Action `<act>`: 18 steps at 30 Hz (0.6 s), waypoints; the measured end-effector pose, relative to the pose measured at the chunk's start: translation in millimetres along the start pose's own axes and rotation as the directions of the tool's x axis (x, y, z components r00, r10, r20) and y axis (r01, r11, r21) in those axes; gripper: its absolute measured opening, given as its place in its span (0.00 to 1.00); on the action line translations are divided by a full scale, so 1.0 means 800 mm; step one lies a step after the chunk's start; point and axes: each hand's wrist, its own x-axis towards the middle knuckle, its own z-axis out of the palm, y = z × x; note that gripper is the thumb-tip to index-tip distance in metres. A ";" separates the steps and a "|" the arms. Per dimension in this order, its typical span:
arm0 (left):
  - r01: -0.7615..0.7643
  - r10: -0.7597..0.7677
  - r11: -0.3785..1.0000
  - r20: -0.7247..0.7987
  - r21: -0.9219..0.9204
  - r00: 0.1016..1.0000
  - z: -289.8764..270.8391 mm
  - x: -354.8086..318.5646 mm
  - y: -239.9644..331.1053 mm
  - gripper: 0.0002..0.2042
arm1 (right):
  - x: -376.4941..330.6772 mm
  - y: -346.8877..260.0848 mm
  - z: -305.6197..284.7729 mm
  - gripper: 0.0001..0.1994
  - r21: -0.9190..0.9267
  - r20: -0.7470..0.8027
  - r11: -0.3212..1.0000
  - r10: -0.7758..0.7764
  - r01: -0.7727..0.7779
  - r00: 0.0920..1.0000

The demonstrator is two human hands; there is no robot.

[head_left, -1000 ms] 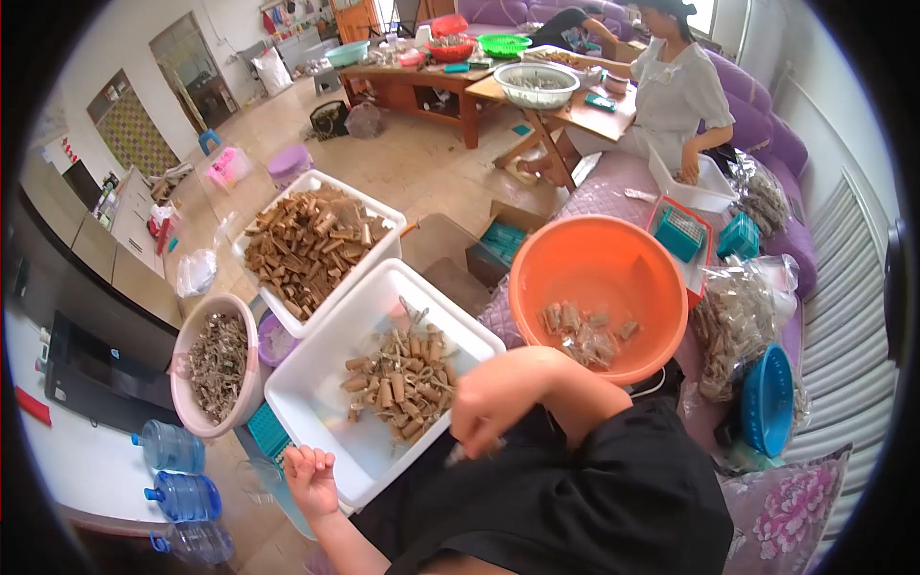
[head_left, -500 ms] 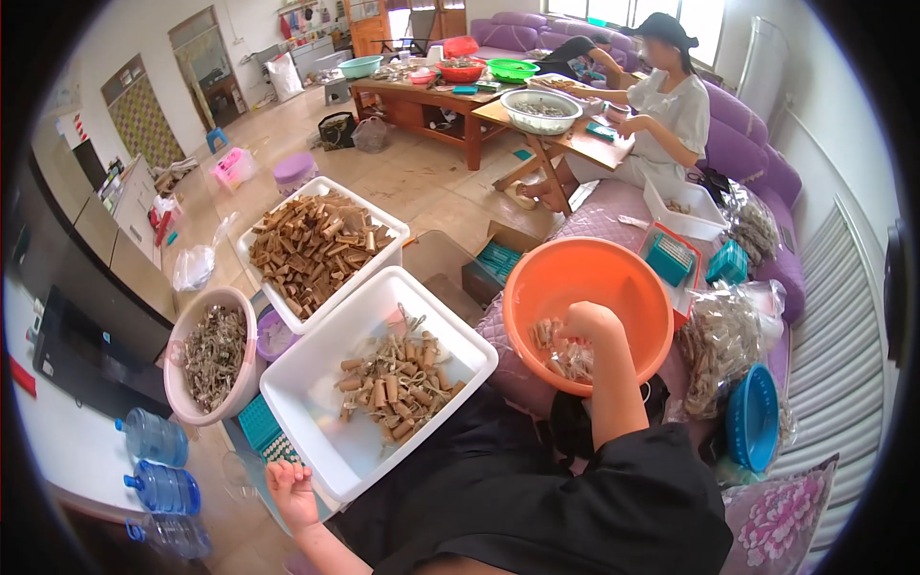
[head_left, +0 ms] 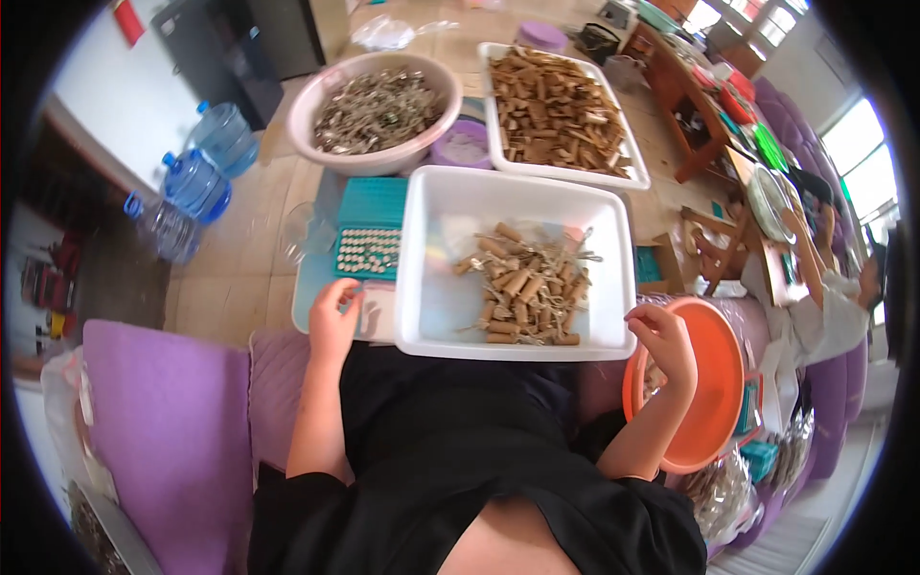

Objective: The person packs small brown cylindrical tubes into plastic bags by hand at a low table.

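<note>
On my lap side sits a white plastic bin [head_left: 431,316] with a pile of short brown cylinders [head_left: 532,287], tangled with pale strings. My left hand [head_left: 335,311] is left of the bin, its fingers curled close together, just below a teal box [head_left: 369,251] with rows of small round pale pieces. What those fingers hold, if anything, is too small to make out. At the bin's right rim, my right hand [head_left: 663,337] has its thumb and fingers drawn together. Whatever may be between them is hidden. Behind that hand stands an orange basin [head_left: 704,383] with wrapped pieces partly in view.
Beyond the bin are a pink basin [head_left: 302,120] of tangled dry bits, a purple tub [head_left: 465,144] and a white tray [head_left: 565,174] heaped with brown pieces. Water jugs [head_left: 196,187] stand at the left. A seated person [head_left: 834,307] works at a table on the right.
My view has swung left. My right hand has come out of the orange basin to the white bin's right rim. The left hand remains beside the bin, near the teal box.
</note>
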 end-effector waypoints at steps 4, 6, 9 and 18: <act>-0.226 0.225 0.953 0.026 0.203 0.974 0.011 -0.020 -0.007 0.07 | 0.002 -0.042 0.008 0.12 0.575 -0.317 0.721 -0.239 0.387 0.918; -0.271 0.256 0.940 0.095 0.207 0.962 0.018 -0.025 0.002 0.09 | 0.006 -0.068 0.016 0.15 0.684 -0.386 0.531 -0.318 0.500 0.866; -0.276 0.260 0.925 0.094 0.260 0.961 0.042 -0.036 -0.039 0.12 | 0.040 -0.051 0.054 0.28 0.622 -0.398 0.626 -0.263 0.470 0.879; -0.241 0.233 0.935 0.063 0.261 0.970 0.040 -0.033 -0.050 0.07 | 0.017 -0.190 0.156 0.16 0.345 0.743 0.580 -0.649 0.738 0.164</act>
